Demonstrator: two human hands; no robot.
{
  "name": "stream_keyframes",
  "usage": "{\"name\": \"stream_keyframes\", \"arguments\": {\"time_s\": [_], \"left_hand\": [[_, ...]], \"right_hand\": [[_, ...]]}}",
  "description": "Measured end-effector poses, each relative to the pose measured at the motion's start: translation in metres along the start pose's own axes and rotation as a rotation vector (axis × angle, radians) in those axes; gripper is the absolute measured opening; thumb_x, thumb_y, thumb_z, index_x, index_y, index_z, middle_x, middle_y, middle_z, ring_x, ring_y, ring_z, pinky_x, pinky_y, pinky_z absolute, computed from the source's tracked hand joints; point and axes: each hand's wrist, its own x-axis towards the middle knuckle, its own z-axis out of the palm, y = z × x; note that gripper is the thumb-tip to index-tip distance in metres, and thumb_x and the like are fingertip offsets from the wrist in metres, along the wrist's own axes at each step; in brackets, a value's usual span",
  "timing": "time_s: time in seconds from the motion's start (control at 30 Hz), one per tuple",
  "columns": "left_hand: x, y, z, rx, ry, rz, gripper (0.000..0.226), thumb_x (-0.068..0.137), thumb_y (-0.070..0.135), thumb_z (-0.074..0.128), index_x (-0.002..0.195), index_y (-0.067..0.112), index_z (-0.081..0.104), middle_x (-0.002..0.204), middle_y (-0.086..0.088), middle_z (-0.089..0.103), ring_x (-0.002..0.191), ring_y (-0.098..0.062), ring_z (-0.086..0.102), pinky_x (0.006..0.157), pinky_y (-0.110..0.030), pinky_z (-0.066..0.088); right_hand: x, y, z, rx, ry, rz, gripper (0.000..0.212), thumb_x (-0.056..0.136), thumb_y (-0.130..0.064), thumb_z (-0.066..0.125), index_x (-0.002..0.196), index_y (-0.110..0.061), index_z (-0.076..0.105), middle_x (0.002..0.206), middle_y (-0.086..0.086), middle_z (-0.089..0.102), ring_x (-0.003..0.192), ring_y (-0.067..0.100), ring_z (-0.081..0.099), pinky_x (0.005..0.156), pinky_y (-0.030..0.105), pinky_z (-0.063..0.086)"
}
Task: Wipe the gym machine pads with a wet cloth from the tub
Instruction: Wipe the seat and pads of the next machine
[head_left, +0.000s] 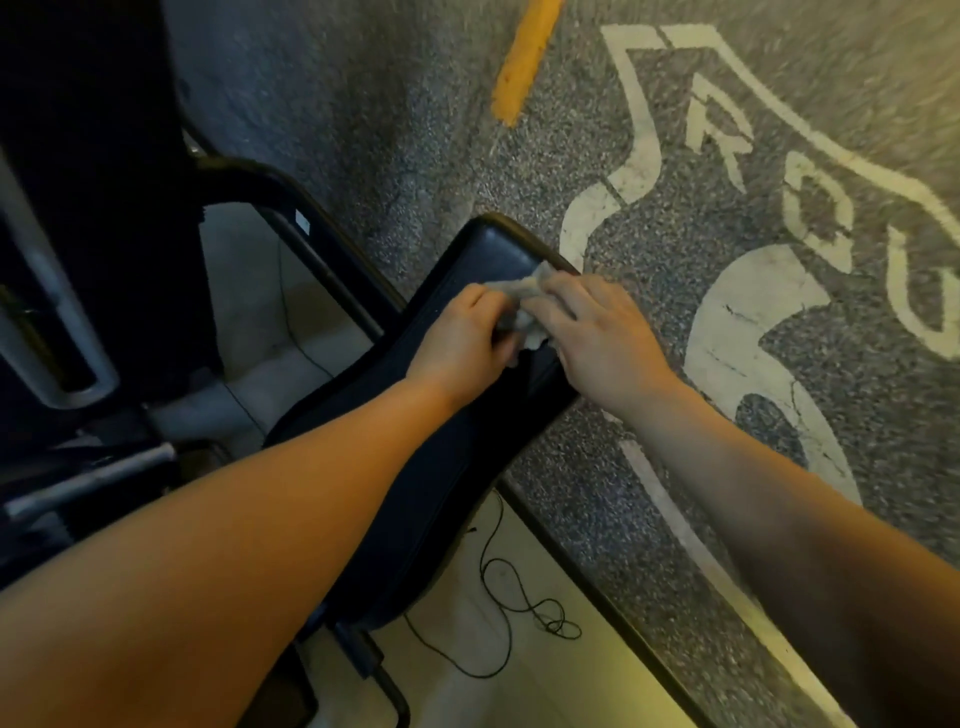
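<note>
A long black padded seat (488, 249) of the gym machine runs diagonally through the middle of the view. A pale crumpled cloth (524, 287) lies bunched on its far half. My left hand (462, 338) grips the cloth's near side with curled fingers. My right hand (592, 332) lies over the cloth's right side at the pad's edge, fingers bent onto it. Both forearms reach in from the bottom. No tub is in view.
The machine's black tubular frame (311, 228) and a grey metal upright (57, 332) stand at left. A thin black cord (514, 597) lies looped on the pale floor under the seat. Speckled grey rubber flooring (675, 260) with white painted markings and a yellow stripe (524, 62) spreads to the right.
</note>
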Motion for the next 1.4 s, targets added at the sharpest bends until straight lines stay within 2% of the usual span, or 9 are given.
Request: {"name": "stream_keyframes", "arguments": {"time_s": [0.2,0.37,0.47,0.63,0.77,0.9,1.03,1.27,1.4], "left_hand": [[-0.015,-0.035,-0.026,0.078,0.061,-0.249,0.023,0.094,0.027,0.056,0.113,0.015,0.055,0.108,-0.002,0.056,0.101,-0.021,0.054,0.084,-0.039,0.05],[-0.024,-0.044,-0.034,0.148,0.002,-0.445,0.025,0.09,0.028,0.055,0.113,0.018,0.059,0.104,0.002,0.052,0.097,-0.02,0.055,0.082,-0.037,0.051],[-0.029,-0.045,-0.034,0.128,-0.024,-0.504,0.036,0.09,0.025,0.056,0.125,0.017,0.057,0.111,0.002,0.05,0.103,-0.021,0.054,0.084,-0.033,0.047],[-0.025,-0.06,-0.033,0.012,-0.147,-0.611,0.068,0.086,0.021,0.058,0.15,0.019,0.037,0.15,-0.006,0.041,0.131,-0.025,0.049,0.097,-0.032,0.045],[-0.016,-0.079,-0.037,-0.148,-0.256,-0.653,0.094,0.079,0.023,0.063,0.16,0.025,0.016,0.164,-0.005,0.023,0.145,-0.028,0.034,0.112,-0.039,0.04],[-0.014,-0.097,-0.034,-0.266,-0.347,-0.658,0.105,0.07,0.027,0.066,0.161,0.027,0.013,0.165,-0.003,0.014,0.15,-0.028,0.022,0.117,-0.044,0.033],[-0.017,-0.108,-0.03,-0.3,-0.325,-0.636,0.102,0.069,0.028,0.064,0.16,0.029,0.018,0.162,-0.003,0.019,0.147,-0.031,0.023,0.115,-0.045,0.034],[-0.014,-0.124,-0.037,-0.281,-0.386,-0.58,0.087,0.084,0.022,0.058,0.161,0.03,0.016,0.157,0.011,0.019,0.145,-0.026,0.02,0.118,-0.04,0.03],[-0.023,-0.134,-0.032,-0.323,-0.407,-0.587,0.091,0.081,0.027,0.056,0.159,0.041,0.011,0.162,0.015,0.01,0.149,-0.028,0.014,0.12,-0.042,0.027]], "right_hand": [[0.018,0.002,0.006,-0.114,-0.169,-0.087,0.047,0.093,-0.043,0.065,0.134,-0.019,0.067,0.156,0.012,0.045,0.143,0.035,0.042,0.121,0.053,0.028],[0.07,-0.001,0.005,-0.041,-0.179,-0.077,0.043,0.101,-0.018,0.056,0.143,-0.021,0.059,0.162,0.013,0.036,0.149,0.037,0.033,0.125,0.05,0.021],[0.078,-0.008,0.007,-0.025,-0.221,-0.065,0.047,0.104,-0.021,0.045,0.15,-0.023,0.049,0.168,0.01,0.022,0.156,0.033,0.016,0.127,0.046,0.01],[0.029,-0.015,0.007,-0.06,-0.203,-0.057,0.06,0.087,-0.052,0.065,0.128,-0.009,0.068,0.151,0.013,0.05,0.146,0.033,0.038,0.122,0.05,0.028],[0.036,-0.019,0.013,-0.052,-0.17,-0.021,0.036,0.088,-0.025,0.075,0.116,-0.003,0.072,0.144,0.019,0.057,0.14,0.037,0.047,0.119,0.051,0.035],[0.08,-0.027,0.013,0.014,-0.198,0.037,0.041,0.095,0.0,0.056,0.136,0.001,0.055,0.157,0.021,0.042,0.148,0.04,0.035,0.123,0.048,0.026],[0.1,-0.038,0.013,0.002,-0.237,0.095,0.057,0.101,-0.002,0.045,0.157,-0.012,0.036,0.167,0.013,0.024,0.154,0.038,0.02,0.126,0.047,0.017],[0.073,-0.03,0.016,-0.094,-0.268,-0.13,0.051,0.089,-0.011,0.048,0.137,-0.002,0.061,0.149,0.022,0.051,0.138,0.044,0.048,0.116,0.056,0.034],[0.108,-0.051,0.025,-0.053,-0.256,0.055,0.052,0.096,0.0,0.05,0.149,-0.003,0.048,0.162,0.016,0.035,0.152,0.042,0.025,0.124,0.054,0.023]]}}
